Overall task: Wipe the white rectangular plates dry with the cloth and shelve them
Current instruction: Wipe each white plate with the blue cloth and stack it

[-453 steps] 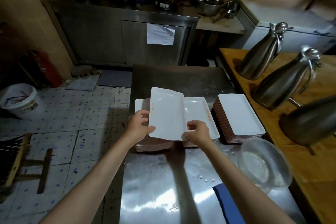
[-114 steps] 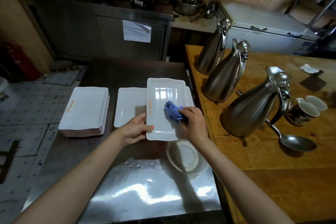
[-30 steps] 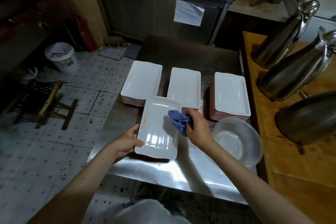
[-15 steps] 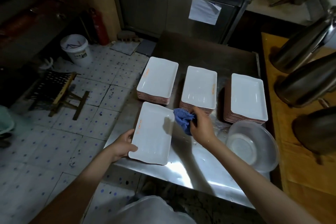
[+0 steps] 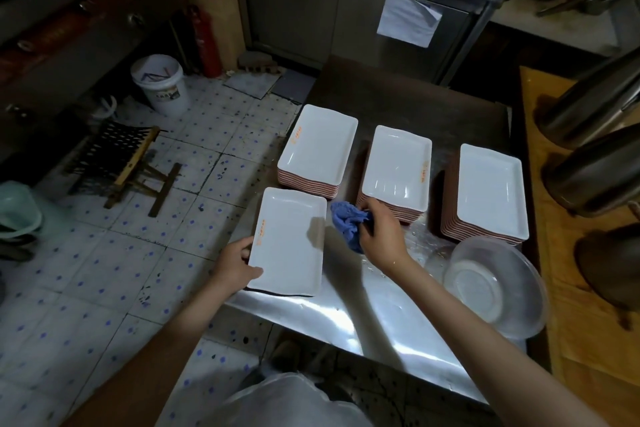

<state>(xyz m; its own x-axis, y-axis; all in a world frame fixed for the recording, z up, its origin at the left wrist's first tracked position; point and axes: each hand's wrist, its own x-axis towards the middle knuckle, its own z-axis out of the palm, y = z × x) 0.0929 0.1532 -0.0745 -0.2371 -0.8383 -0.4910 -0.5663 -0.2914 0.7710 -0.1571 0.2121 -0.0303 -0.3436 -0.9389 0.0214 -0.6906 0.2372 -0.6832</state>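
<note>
Broadly, the steel worktop (image 5: 349, 319) carries three stacks of white rectangular plates (image 5: 396, 166) in a row; nearer, a single plate (image 5: 291, 239) lies at the worktop's left edge, the left hand (image 5: 235, 262) gripping its near-left rim; beside it the right hand (image 5: 382, 236) grips a bunched blue cloth (image 5: 346, 224).

L hand (image 5: 234, 266) gripping, R hand (image 5: 382, 235) fisted

Steel table (image 5: 388, 315), gleaming under overhead light. Left of it, blue-dotted tiled floor (image 5: 114, 253), white bucket (image 5: 162, 85), folded wooden stool (image 5: 121, 163). Behind it, steel cabinet (image 5: 398, 10). Right, wooden counter (image 5: 588, 270).
</note>
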